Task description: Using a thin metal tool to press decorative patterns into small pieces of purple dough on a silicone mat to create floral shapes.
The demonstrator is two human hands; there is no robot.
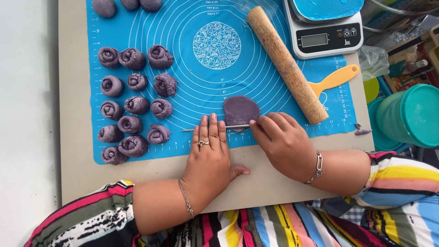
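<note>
The left hand (210, 153) is laid flat on the blue mat (256, 64), fingers (212, 126) extended and pressed onto a thin metal rod (215, 128). The rod's other end is pinched by the right hand (281, 139), fingers closed narrowly, beside the flattened purple dough disc (241, 111) near the mat's front edge.

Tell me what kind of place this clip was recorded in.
Probably a home kitchen or a small baking workspace. A blue silicone pastry mat covers the table, with rows of purple dough rolls, a wooden rolling pin and a digital kitchen scale beside it.
</note>
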